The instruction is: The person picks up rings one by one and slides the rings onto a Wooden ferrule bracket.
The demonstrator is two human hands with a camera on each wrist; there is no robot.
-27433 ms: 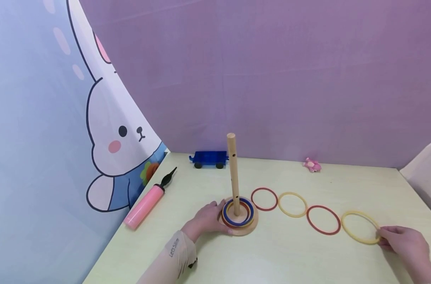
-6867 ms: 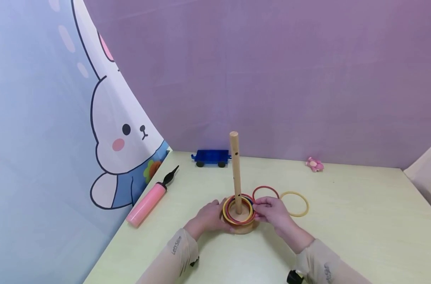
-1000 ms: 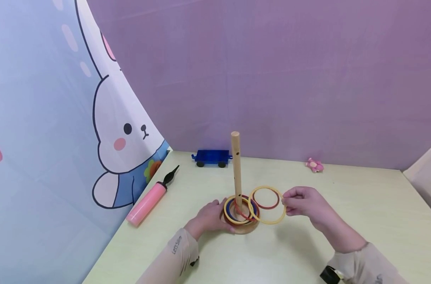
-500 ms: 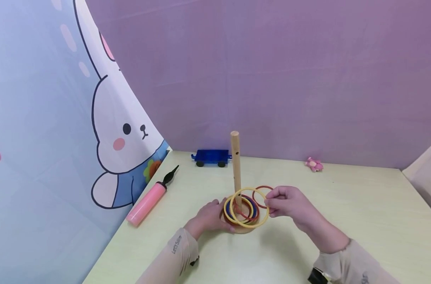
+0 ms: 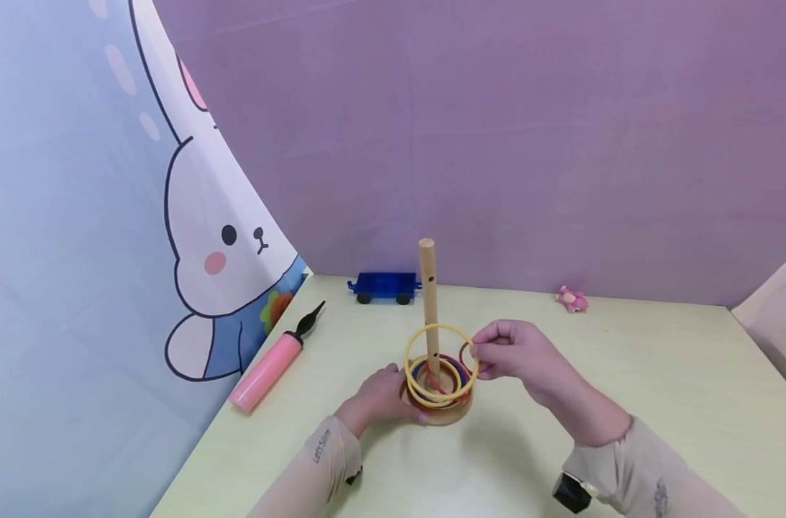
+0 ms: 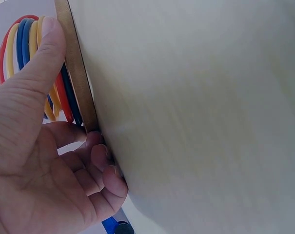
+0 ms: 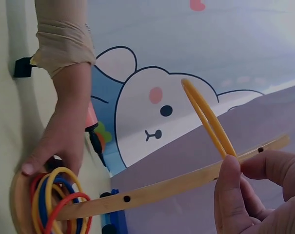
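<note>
A wooden ring-toss stand has a round base (image 5: 449,417) and a tall post (image 5: 429,298). My left hand (image 5: 381,397) grips the base from the left, thumb and fingers curled at its edge. Red, yellow and blue rings (image 6: 26,44) lie stacked around the post's foot; a red ring (image 7: 71,196) leans tilted on top. My right hand (image 5: 518,357) pinches a yellow ring (image 7: 212,118) between thumb and fingertips at its right side. It is raised above the stack and overlaps the post in the head view. Another red ring (image 5: 462,354) on the table is mostly hidden behind this hand.
A pink hand pump (image 5: 267,374) with a black nozzle lies left on the pale table (image 5: 658,388). At the back stand a blue toy wagon (image 5: 385,285), just behind the post, and a small pink toy animal (image 5: 572,298). A purple cloth (image 5: 561,144) hangs behind.
Over the last second my right hand has brought the yellow ring left and up to the post. Earlier, the other red and yellow rings went from table to stand. My left hand stays at the base.
</note>
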